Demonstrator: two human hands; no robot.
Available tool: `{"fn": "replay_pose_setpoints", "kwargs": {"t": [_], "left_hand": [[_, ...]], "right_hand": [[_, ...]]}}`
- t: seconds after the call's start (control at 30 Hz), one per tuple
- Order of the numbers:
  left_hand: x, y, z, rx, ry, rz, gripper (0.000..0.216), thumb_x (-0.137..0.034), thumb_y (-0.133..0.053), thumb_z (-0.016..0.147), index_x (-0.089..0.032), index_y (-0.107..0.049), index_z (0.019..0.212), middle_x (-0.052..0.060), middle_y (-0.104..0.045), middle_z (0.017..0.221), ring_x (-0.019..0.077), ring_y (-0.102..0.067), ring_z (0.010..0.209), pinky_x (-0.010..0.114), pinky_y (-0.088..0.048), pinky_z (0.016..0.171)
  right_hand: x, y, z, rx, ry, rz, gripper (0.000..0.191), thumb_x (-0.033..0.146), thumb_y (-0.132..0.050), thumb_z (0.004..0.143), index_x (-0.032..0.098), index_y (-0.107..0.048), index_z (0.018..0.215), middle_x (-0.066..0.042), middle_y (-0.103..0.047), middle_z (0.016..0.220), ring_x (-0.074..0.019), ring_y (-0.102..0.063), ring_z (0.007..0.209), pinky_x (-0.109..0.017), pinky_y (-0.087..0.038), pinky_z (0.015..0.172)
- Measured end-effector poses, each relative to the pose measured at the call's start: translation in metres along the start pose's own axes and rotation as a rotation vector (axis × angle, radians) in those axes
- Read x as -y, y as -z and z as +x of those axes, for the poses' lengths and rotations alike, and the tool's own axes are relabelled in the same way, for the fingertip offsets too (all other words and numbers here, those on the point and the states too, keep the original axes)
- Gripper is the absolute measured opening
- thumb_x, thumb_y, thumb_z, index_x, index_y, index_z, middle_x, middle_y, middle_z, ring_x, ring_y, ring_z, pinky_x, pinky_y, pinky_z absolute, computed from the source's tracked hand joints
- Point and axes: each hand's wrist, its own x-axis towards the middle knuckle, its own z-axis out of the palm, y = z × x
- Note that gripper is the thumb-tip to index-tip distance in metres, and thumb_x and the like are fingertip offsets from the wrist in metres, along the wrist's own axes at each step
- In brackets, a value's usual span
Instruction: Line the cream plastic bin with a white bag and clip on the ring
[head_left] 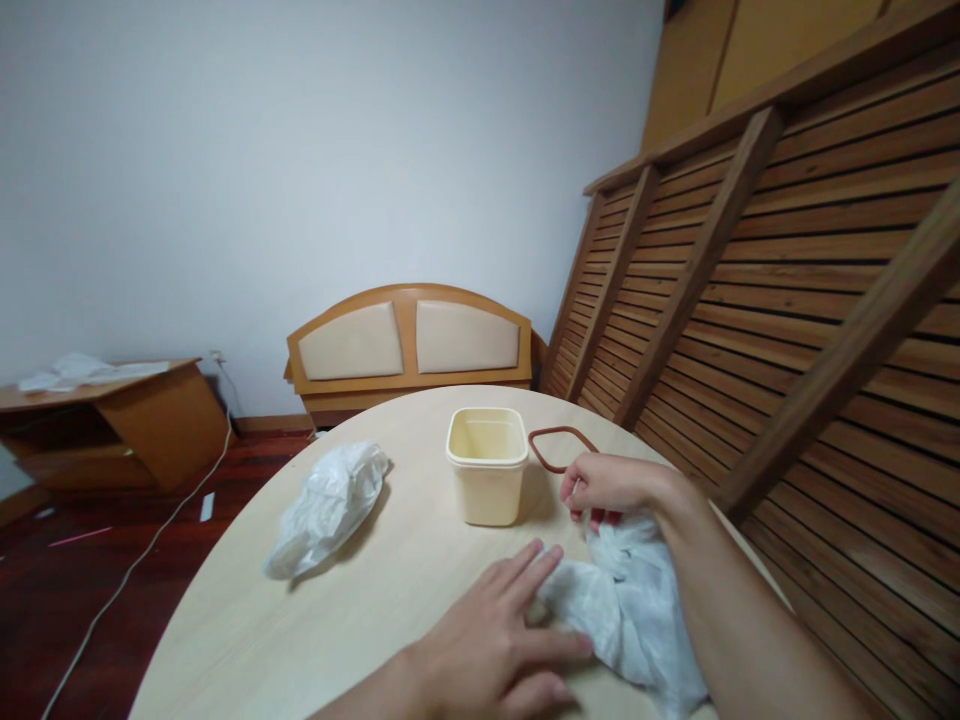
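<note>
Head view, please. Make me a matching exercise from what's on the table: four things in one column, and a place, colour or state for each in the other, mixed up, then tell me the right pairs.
Column one:
1. Yellow tub
2. Rounded loop
3. Farther bag
4. Nearer bag

Column two:
A. Left of the tub
B. Partly behind the right forearm
C. Upright, open at the top
D. Reddish brown, just beyond the right hand

Right pairs: 1-C, 2-D, 3-A, 4-B.
</note>
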Motion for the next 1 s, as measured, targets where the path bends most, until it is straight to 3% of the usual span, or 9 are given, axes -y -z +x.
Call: {"fn": "replay_pose_setpoints", "kwargs": {"t": [0.07, 0.17, 0.27, 0.37, 0.47, 0.6, 0.7, 0.87, 1.0], "left_hand": [[-0.006, -0.01, 0.005, 0.067, -0.033, -0.083, 0.05, -0.053, -0.051, 0.098, -0.033, -0.051, 0.144, 0.016, -0.024, 0.165, 0.0361, -0.033, 0.149, 0.05, -0.041, 0.112], [-0.004, -0.013, 0.007, 0.098, 0.002, -0.159, 0.048, -0.048, -0.048, 0.1, -0.025, -0.053, 0.141, 0.014, -0.049, 0.152, 0.0287, -0.05, 0.138, 0.043, -0.04, 0.112], [0.004, -0.002, 0.003, 0.09, 0.083, -0.184, 0.028, -0.033, -0.047, 0.1, -0.023, -0.07, 0.112, 0.007, -0.075, 0.114, 0.0211, -0.069, 0.106, 0.033, -0.046, 0.099], [0.014, 0.014, -0.004, 0.14, 0.182, -0.092, 0.033, -0.03, -0.048, 0.097, -0.02, -0.07, 0.075, 0.007, -0.073, 0.076, 0.0183, -0.068, 0.069, 0.029, -0.046, 0.071], [0.025, 0.026, -0.011, 0.165, 0.328, 0.028, 0.042, -0.043, -0.054, 0.093, -0.019, -0.063, 0.06, 0.006, -0.066, 0.06, 0.0172, -0.059, 0.053, 0.029, -0.035, 0.056], [0.029, 0.028, -0.015, 0.108, 0.523, 0.06, 0.052, -0.069, -0.058, 0.083, -0.018, -0.068, 0.083, 0.008, -0.068, 0.065, 0.0245, -0.063, 0.058, 0.03, -0.032, 0.056], [0.023, 0.024, -0.012, 0.072, 0.597, 0.001, 0.058, -0.067, -0.064, 0.079, -0.019, -0.066, 0.11, 0.008, -0.071, 0.076, 0.0276, -0.066, 0.068, 0.03, -0.036, 0.06], [0.019, 0.025, -0.01, -0.088, 0.56, -0.277, 0.025, -0.034, -0.065, 0.084, -0.02, -0.067, 0.104, 0.005, -0.069, 0.093, 0.0195, -0.062, 0.077, 0.027, -0.041, 0.067], [0.027, 0.031, -0.013, -0.231, 0.595, -0.613, 0.028, -0.042, -0.061, 0.089, -0.016, -0.067, 0.098, 0.004, -0.064, 0.083, 0.0156, -0.056, 0.07, 0.024, -0.04, 0.063]], "right_hand": [[0.004, -0.003, -0.002, 0.043, 0.035, 0.023, 0.013, 0.017, -0.065, 0.074, 0.015, -0.065, 0.087, -0.003, -0.073, 0.083, -0.0101, -0.065, 0.056, -0.017, -0.044, 0.047], [0.009, -0.006, -0.006, 0.105, 0.09, 0.043, 0.017, 0.018, -0.064, 0.073, 0.015, -0.065, 0.089, -0.005, -0.075, 0.09, -0.0111, -0.066, 0.059, -0.018, -0.047, 0.049], [0.013, -0.007, -0.01, 0.087, 0.149, -0.028, 0.017, 0.018, -0.061, 0.073, 0.013, -0.07, 0.088, -0.005, -0.075, 0.083, -0.0126, -0.066, 0.061, -0.019, -0.047, 0.051], [0.019, -0.013, -0.012, 0.051, 0.235, -0.139, 0.019, 0.021, -0.064, 0.073, 0.013, -0.075, 0.086, -0.005, -0.074, 0.075, -0.0154, -0.067, 0.067, -0.02, -0.046, 0.055], [0.03, -0.025, -0.013, 0.059, 0.3, -0.23, 0.026, 0.034, -0.076, 0.069, 0.016, -0.079, 0.089, -0.005, -0.076, 0.081, -0.0183, -0.068, 0.074, -0.022, -0.046, 0.058], [0.048, -0.046, -0.01, 0.077, 0.353, -0.358, 0.045, 0.039, -0.089, 0.055, 0.02, -0.081, 0.095, -0.002, -0.075, 0.083, -0.0183, -0.065, 0.074, -0.024, -0.045, 0.06], [0.056, -0.057, -0.006, 0.103, 0.362, -0.465, 0.044, 0.026, -0.09, 0.056, 0.021, -0.081, 0.099, 0.001, -0.071, 0.078, -0.0157, -0.061, 0.067, -0.023, -0.04, 0.056], [0.061, -0.054, -0.01, 0.122, 0.454, -0.42, 0.025, 0.018, -0.077, 0.071, 0.019, -0.08, 0.096, 0.001, -0.07, 0.077, -0.0138, -0.06, 0.068, -0.021, -0.039, 0.057], [0.065, -0.041, -0.026, 0.043, 0.631, -0.286, 0.022, 0.021, -0.07, 0.08, 0.015, -0.074, 0.102, -0.004, -0.073, 0.091, -0.0167, -0.064, 0.083, -0.023, -0.045, 0.069]]}}
